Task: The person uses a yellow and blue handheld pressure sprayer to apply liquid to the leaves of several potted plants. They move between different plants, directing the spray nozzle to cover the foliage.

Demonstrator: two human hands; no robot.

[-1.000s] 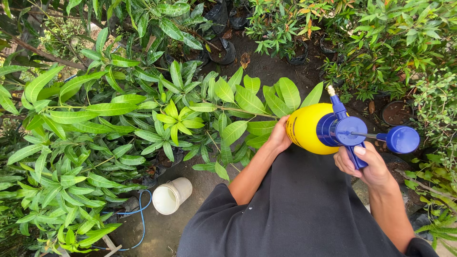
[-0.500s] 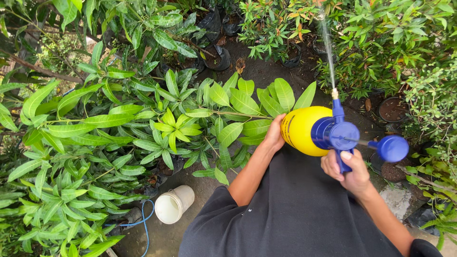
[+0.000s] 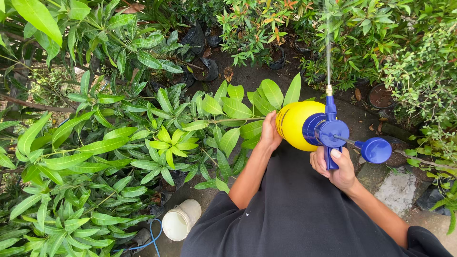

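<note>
Grip, right hand: clenched on the blue trigger handle of a pump sprayer, thumb laid along the handle
Grip, left hand: palm and fingers pressed to the left side of the yellow sprayer bottle, steadying it; fingers partly hidden behind the bottle
Sprayer: held in front of the torso above the black shirt, bottle tilted on its side, blue pump knob out to the right, brass nozzle aimed away from the body
Spray: thin jet of water running from the nozzle toward the shrubs at the top of the view
Step in hand, as judged: watering in progress, trigger pressed, stream on the far foliage
Next move, as judged: calls for steady trigger pressure and a slow swing of the nozzle across the leaves; a weakening jet would call for strokes on the pump knob
Surroundings: broad-leaved saplings at left, black nursery bags on dark soil, white bucket on its side below, blue hose beside it
</note>
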